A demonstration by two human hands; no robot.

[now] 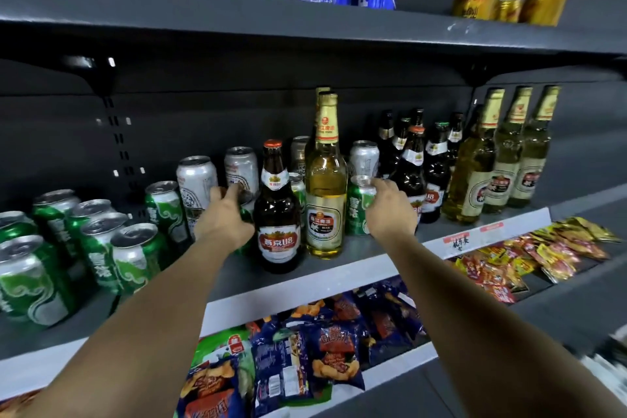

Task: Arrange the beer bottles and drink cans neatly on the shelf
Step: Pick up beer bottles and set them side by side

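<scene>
Both hands are on the shelf [339, 258]: left hand [224, 219] grips a mostly hidden green can [245, 214], right hand [390, 210] wraps a green beer can [356, 210].

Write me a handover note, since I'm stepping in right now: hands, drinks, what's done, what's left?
Left hand: grip on a green can, mostly hidden behind it.
Right hand: grip on a green can beside the gold-label bottle.
Done: green cans grouped at left, brown bottles and pale bottles grouped at right.
Left: middle shelf's centre is mixed; silver cans, the U8 bottle and both held cans need sorting.
</scene>
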